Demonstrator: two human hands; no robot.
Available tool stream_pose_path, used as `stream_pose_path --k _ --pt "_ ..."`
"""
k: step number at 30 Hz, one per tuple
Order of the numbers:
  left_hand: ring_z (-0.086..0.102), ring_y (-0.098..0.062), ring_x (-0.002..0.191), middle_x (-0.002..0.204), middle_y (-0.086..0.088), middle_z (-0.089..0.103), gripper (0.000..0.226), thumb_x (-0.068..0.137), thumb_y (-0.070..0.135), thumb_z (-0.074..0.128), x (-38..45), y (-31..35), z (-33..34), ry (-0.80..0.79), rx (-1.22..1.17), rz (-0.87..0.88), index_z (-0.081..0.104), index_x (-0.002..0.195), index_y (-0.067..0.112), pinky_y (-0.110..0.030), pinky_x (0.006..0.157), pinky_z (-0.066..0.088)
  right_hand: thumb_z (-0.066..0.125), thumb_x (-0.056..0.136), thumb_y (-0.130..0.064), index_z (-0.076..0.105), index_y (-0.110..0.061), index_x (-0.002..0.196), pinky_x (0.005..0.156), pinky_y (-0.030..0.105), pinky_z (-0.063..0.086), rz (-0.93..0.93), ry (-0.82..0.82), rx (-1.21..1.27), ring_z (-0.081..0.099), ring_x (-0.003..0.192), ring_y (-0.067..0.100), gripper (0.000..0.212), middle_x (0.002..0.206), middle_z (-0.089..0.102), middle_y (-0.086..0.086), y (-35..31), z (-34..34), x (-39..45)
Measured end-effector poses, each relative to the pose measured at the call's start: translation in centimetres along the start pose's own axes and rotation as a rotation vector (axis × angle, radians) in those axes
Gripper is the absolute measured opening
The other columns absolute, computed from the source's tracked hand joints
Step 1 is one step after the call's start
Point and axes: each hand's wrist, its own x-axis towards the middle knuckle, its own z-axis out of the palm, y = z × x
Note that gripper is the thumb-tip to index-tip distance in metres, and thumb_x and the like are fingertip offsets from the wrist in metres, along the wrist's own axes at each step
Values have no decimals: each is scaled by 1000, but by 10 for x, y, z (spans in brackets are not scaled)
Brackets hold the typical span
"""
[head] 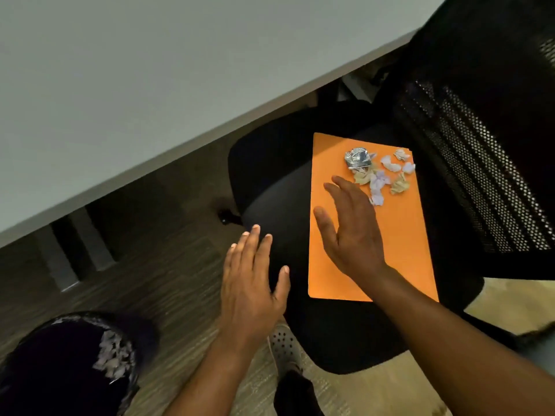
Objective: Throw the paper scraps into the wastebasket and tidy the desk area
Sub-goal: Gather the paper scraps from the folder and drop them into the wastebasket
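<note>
**Several scraps left on the folder**

Several paper scraps (pixel 387 175) and a crumpled foil ball (pixel 358 159) lying at the far end of an orange folder (pixel 399 235) on the office chair seat (pixel 270 190). Right hand (pixel 351 232) over the folder, fingers (pixel 342 187) spread, empty; left hand (pixel 252 283) beside it, fingers spread, holding nothing. Probably featherlight, soft, easily scattered: best scooped together or carried on the stiff folder. Wastebasket (pixel 36 370) cut off at lower left, contents dim. Worktop (pixel 150 70) bare where visible.
</note>
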Motion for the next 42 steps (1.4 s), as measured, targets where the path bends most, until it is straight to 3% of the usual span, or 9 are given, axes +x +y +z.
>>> stream_pose_path --k 6,10,14,20,24,27,32,37,42 --pt "2 -25 150 163 -6 7 93 83 72 46 57 53 44 -164 52 162 18 152 18 -47 121 6 42 99 -48 46 -10 138 108 44 37 167 120 -104 41 133 26 55 144 46 13 116 -27 38" --pt "-15 -29 149 163 -6 -10 111 71 83 49 106 89 69 -245 120 276 4 154 24 -54 119 -2 42 96 -56 37 -17 146 113 47 30 275 -1 -100 29 141 28 64 154 31 13 169 -33 69" --pt "-15 -35 148 163 -9 -12 125 60 87 53 161 106 90 -254 207 340 2 155 24 -59 118 5 39 96 -59 32 -26 149 118 47 23 301 -165 -30 19 147 25 63 160 20 8 198 -24 88" --pt "-16 -34 148 163 -7 -14 133 54 89 55 214 107 105 -354 329 428 -3 155 24 -55 117 -1 27 94 -62 48 -22 140 112 49 32 166 -186 10 38 137 23 65 147 46 8 201 -8 93" --pt "-2 -32 150 163 -10 7 113 71 82 48 204 96 109 -350 300 480 10 155 17 -48 120 0 33 97 -58 50 -18 137 111 44 33 22 -145 -19 42 133 19 60 140 51 4 191 0 74" --pt "21 -33 145 155 -14 31 78 89 61 43 189 91 108 -255 255 492 33 148 11 -46 118 16 46 93 -57 48 -14 138 109 36 31 -23 -113 -13 42 133 19 62 142 49 5 181 9 59" --pt "48 -32 120 132 -14 54 46 90 38 48 178 86 105 -149 239 518 58 124 8 -43 95 39 48 95 -47 53 -11 132 98 39 39 -87 -70 -107 49 123 24 52 135 55 8 167 18 47" --pt "54 -31 88 112 -11 63 33 88 33 48 173 86 105 -118 324 522 63 103 8 -39 66 42 45 96 -41 62 -11 117 64 37 46 -200 -35 -238 57 86 28 40 106 63 11 159 20 38" --pt "53 -27 63 83 -11 60 20 82 24 63 175 89 100 -139 336 471 63 91 6 -27 46 28 33 102 -46 68 -14 98 44 26 36 -231 -48 -273 56 70 23 47 86 60 6 160 18 35"
